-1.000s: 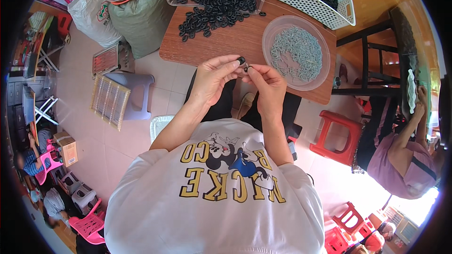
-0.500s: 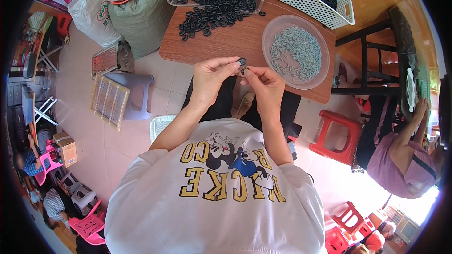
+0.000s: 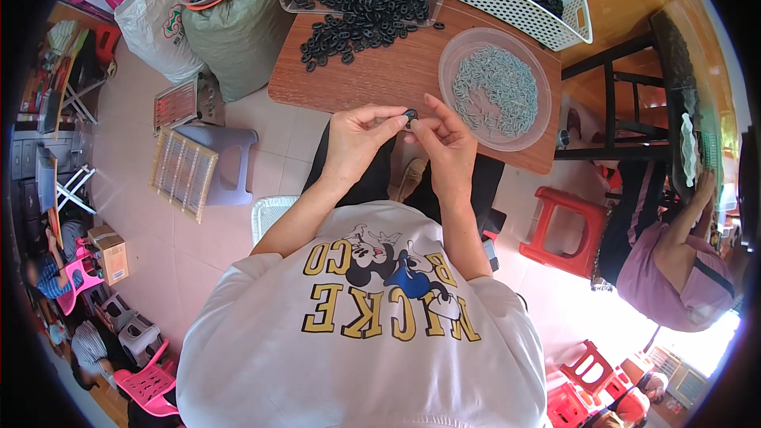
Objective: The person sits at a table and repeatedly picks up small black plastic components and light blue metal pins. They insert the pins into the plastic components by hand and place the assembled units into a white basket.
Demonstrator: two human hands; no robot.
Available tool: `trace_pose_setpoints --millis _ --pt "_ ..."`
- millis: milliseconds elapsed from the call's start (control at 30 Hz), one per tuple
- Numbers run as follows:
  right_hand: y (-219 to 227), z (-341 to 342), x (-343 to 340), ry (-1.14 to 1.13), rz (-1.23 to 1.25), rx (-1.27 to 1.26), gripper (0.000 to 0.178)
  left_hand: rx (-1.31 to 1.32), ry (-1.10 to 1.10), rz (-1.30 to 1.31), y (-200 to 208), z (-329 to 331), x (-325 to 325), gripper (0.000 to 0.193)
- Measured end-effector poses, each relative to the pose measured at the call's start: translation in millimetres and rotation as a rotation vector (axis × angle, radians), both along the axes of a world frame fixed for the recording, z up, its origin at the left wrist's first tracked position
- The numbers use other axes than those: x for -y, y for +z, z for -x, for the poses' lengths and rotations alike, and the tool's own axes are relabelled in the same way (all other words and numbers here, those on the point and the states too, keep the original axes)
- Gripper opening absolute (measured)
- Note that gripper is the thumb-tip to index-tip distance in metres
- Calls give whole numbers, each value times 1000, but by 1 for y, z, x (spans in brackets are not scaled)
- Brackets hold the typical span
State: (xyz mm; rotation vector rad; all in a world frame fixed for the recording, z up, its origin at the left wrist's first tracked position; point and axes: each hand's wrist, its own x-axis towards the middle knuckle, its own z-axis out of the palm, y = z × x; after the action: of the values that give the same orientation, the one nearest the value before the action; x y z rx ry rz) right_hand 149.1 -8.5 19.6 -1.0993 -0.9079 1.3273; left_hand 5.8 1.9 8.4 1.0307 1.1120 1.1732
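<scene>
Above the near edge of the table, my left hand pinches a small black oval piece between thumb and forefinger. The thumb of my right hand presses at the lower edge of that piece, and its forefinger is lifted away. Whether a smaller part sits between the right fingertips is hidden. Just right of that hand, a clear round bowl holds many small bluish-grey, screw-like pieces. Beyond the hands, a heap of similar black oval pieces spills out of a clear bin onto the table.
The brown table carries a white perforated basket of black pieces at the far right. Sacks and a blue-grey stool stand left. On the right are a red stool and another person.
My right fingertips have come up against the black oval piece, and the right forefinger has lifted. Both hands have otherwise stayed in nearly the same place.
</scene>
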Motion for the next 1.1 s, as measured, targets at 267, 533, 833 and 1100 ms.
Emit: trace_pose_setpoints --millis 267,533,833,1100 --pt "-9 -7 0 107 -89 134 31 -106 -98 -132 8 2 1 27" --pt "-8 -3 4 88 -24 59 26 -350 -41 -363 4 2 8 26" --pt "-14 4 9 26 -44 44 24 -449 -23 -531 3 4 11 22" --pt "-29 12 16 -41 -42 108 21 -449 -46 -519 -10 10 16 25"
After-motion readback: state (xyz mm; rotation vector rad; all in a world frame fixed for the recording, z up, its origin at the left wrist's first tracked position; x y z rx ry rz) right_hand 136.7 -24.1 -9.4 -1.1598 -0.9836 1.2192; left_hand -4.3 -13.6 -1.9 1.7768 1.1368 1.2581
